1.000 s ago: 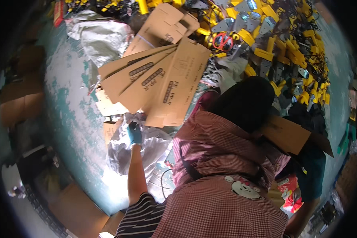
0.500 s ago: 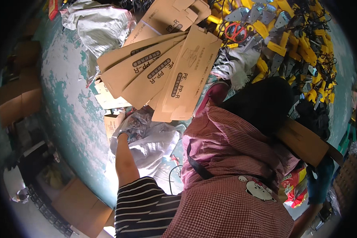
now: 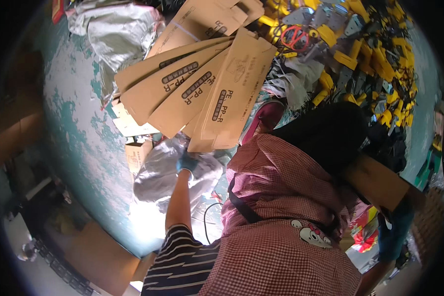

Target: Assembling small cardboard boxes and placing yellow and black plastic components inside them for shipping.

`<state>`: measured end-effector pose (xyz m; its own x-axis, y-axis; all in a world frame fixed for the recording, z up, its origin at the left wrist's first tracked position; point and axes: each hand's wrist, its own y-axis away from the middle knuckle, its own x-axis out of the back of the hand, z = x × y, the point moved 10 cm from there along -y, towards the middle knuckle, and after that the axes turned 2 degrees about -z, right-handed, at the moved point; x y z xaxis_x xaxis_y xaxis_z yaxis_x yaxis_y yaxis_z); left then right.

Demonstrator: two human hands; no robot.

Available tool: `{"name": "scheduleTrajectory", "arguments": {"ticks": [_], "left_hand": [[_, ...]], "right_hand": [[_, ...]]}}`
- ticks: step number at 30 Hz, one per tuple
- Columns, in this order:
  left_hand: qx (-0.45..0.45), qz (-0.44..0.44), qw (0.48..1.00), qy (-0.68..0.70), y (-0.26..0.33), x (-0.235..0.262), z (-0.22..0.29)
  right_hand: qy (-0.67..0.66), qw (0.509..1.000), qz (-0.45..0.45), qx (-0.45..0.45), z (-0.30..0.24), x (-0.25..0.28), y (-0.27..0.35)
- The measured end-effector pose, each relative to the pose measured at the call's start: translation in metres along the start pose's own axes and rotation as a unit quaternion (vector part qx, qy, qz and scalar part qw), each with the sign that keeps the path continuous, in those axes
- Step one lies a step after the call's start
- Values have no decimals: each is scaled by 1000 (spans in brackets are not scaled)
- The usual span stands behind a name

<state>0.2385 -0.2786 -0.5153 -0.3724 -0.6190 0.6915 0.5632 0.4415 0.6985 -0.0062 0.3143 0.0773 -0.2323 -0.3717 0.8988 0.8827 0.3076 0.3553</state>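
Note:
My left hand (image 3: 186, 162), in a blue-green glove, is over a clear plastic bag (image 3: 155, 170), close to the lower edge of several flattened cardboard boxes (image 3: 232, 98). Its fingers are too blurred and small to read. On the right side, my right hand (image 3: 398, 228) wears a similar glove and grips the end of a brown cardboard box (image 3: 377, 181). That box rests beside my dark-clothed knee, tilted. The flattened boxes lie fanned out in front of me, dark print facing up.
Yellow-handled tools with grey metal plates and black cords (image 3: 365, 54) form a big pile at the far right. A white woven sack (image 3: 121, 32) lies far left. A small open carton (image 3: 138, 154) stands beside the plastic bag. Larger cartons (image 3: 103, 256) are at the lower left.
My left hand has moved right from inside the clear plastic bag's folds, and its glove now shows. The bag has shifted shape. My right hand keeps hold of the cardboard box.

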Motion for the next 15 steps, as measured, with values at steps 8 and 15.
{"name": "scheduleTrajectory", "arguments": {"ticks": [8, 15], "left_hand": [[-217, -48, 975, 2, 123, 124, 159], [-422, -20, 902, 91, 328, 301, 368]], "right_hand": [[-92, 986, 142, 9, -26, 11, -6], [-140, 941, 308, 29, -12, 25, 6]]}}
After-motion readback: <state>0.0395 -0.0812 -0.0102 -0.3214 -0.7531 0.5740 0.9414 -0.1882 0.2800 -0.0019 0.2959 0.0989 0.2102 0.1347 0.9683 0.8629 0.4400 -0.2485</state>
